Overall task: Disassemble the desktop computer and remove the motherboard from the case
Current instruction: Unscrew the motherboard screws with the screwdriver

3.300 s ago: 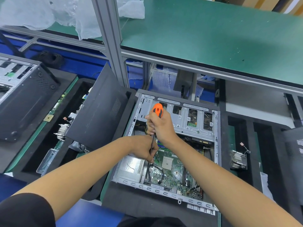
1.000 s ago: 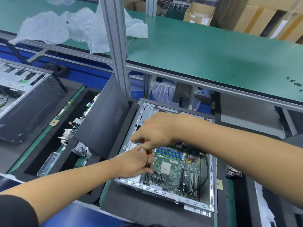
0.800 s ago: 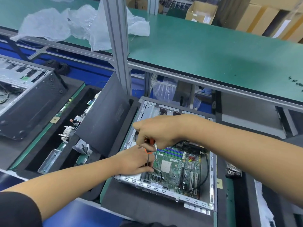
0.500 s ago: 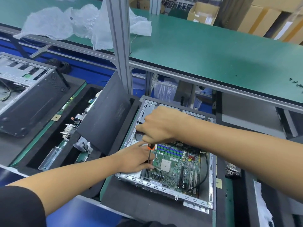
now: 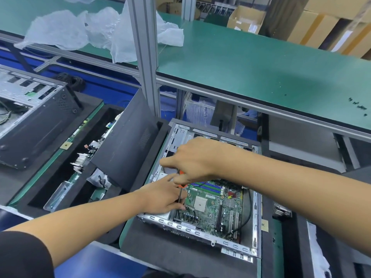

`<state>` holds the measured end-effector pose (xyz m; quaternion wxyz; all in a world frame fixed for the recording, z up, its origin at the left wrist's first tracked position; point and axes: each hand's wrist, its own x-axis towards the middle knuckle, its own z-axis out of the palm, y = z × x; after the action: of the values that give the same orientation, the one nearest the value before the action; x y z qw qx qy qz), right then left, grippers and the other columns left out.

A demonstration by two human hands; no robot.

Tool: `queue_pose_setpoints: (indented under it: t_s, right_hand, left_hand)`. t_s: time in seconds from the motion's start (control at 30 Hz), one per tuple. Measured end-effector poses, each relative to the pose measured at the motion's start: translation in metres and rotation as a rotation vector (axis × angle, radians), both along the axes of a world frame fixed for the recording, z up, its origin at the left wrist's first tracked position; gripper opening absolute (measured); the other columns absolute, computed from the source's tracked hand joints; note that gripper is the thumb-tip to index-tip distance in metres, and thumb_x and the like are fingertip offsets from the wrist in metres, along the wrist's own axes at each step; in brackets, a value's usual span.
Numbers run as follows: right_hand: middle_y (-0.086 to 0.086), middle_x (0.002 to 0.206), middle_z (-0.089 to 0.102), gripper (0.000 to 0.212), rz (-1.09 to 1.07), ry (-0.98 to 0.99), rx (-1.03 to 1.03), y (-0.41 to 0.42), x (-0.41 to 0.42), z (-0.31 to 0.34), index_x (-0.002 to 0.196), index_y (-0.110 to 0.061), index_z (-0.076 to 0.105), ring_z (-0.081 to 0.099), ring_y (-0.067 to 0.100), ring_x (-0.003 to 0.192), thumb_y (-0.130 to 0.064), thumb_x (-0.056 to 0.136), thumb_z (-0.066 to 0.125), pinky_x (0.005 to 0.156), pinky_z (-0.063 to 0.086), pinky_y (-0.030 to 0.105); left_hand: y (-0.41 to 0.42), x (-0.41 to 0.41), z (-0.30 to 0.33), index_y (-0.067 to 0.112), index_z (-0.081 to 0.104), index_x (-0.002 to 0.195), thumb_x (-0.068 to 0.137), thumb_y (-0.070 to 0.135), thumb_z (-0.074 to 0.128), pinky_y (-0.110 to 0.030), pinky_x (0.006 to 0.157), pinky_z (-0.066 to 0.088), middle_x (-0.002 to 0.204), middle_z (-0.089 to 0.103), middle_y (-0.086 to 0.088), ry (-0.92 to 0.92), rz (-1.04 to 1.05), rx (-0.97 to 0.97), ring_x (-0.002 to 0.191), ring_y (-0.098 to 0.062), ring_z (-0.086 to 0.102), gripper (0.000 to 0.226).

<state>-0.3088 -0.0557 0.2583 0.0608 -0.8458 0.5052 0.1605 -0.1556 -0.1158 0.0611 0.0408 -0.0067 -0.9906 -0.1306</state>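
My right hand [image 5: 192, 159] is curled over the orange handle of the screwdriver [image 5: 181, 189], gripping it from above; only a sliver of the handle shows beneath the fingers. My left hand [image 5: 162, 197] rests on the near-left corner of the case interior, its fingers pinching the dark shaft of the screwdriver low down, close to the board. The shaft stands nearly upright, with its tip at the left edge of the motherboard [image 5: 216, 205].

The motherboard lies flat inside the open case [image 5: 255, 207], seated in the near half of the chassis. Its green surface shows a square processor socket, blue and green memory slots toward the far side, and black expansion slots toward the near right. A black cable [image 5: 248, 211] loops along the right side of the board.

The case rests on a black foam pad [image 5: 170, 257] on the workbench. The removed side panel [image 5: 128, 145] leans tilted just left of the case. A second computer case [image 5: 34, 121] lies at far left. A green shelf [image 5: 251, 63] runs above the work area, carrying crumpled plastic wrap [image 5: 80, 31] at its left end. Cardboard boxes [image 5: 325, 25] stand beyond the shelf.
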Motion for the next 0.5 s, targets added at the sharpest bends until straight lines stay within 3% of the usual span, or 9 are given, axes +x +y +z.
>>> queue_pose_setpoints:
  t_s: [0.1,0.17,0.23,0.3,0.37,0.43,0.5]
  right_hand:
    - [-0.001,0.063,0.034,0.024,-0.005,0.018,-0.017,-0.0004,0.0053,0.0008,0.101,-0.018,0.051,0.031,0.015,0.053,-0.036,0.102,0.037,0.049,0.018,0.034]
    - [-0.002,0.065,0.043,0.014,-0.003,-0.052,0.066,-0.0034,0.0025,0.0041,0.093,-0.021,0.05,0.038,0.013,0.057,-0.032,0.098,0.044,0.051,0.02,0.033]
    - [-0.005,0.079,0.052,0.004,-0.021,-0.162,0.179,-0.0051,-0.0016,0.006,0.089,-0.023,0.054,0.048,0.014,0.069,-0.025,0.09,0.057,0.054,0.026,0.032]
    - [-0.005,0.092,0.047,0.016,-0.066,-0.337,0.333,-0.0031,-0.0031,0.0066,0.086,-0.018,0.064,0.05,0.015,0.081,-0.004,0.079,0.06,0.058,0.034,0.029]
    - [-0.001,0.094,0.042,0.029,-0.096,-0.434,0.46,-0.0013,-0.0038,0.0075,0.089,-0.012,0.068,0.049,0.014,0.086,0.008,0.073,0.056,0.061,0.037,0.024]
    - [0.003,0.099,0.046,0.027,-0.131,-0.42,0.456,-0.0012,-0.0034,0.0069,0.105,-0.017,0.062,0.049,0.008,0.083,-0.002,0.083,0.062,0.063,0.037,0.024]
    - [0.0,0.095,0.052,0.017,-0.118,-0.197,0.262,-0.0022,-0.0008,0.0056,0.106,-0.022,0.054,0.054,0.014,0.078,-0.033,0.093,0.059,0.061,0.038,0.032]
  left_hand:
    - [0.0019,-0.0014,0.0063,0.034,0.05,0.082,0.099,0.052,0.05,-0.017,0.072,0.016,0.062,0.046,0.017,0.092,-0.022,-0.135,0.077,0.0,0.011,0.025]
    - [0.0017,-0.001,0.0091,0.031,0.053,0.083,0.1,0.052,0.049,-0.009,0.08,0.016,0.069,0.054,0.016,0.048,-0.032,-0.062,0.079,0.002,0.013,0.028]
    - [0.0024,-0.0008,0.0088,0.028,0.053,0.086,0.102,0.057,0.043,-0.015,0.076,0.018,0.08,0.059,0.012,-0.04,-0.031,0.032,0.079,0.003,0.015,0.035]
    - [0.0037,-0.0003,0.0095,0.026,0.052,0.088,0.102,0.06,0.038,-0.026,0.066,0.013,0.083,0.061,0.008,-0.109,-0.018,0.06,0.078,0.001,0.017,0.039]
    - [0.0039,-0.0003,0.0097,0.026,0.049,0.087,0.102,0.061,0.036,-0.029,0.069,0.016,0.079,0.05,0.009,-0.103,-0.024,0.007,0.08,-0.004,0.021,0.04]
    - [0.0038,-0.0006,0.0109,0.031,0.043,0.084,0.102,0.062,0.033,-0.029,0.073,0.019,0.08,0.039,0.011,-0.074,-0.028,-0.061,0.086,-0.009,0.019,0.038]
    - [0.0029,-0.0002,0.0098,0.031,0.044,0.085,0.102,0.06,0.036,-0.018,0.077,0.019,0.077,0.048,0.012,-0.088,-0.018,-0.007,0.083,-0.004,0.017,0.035]
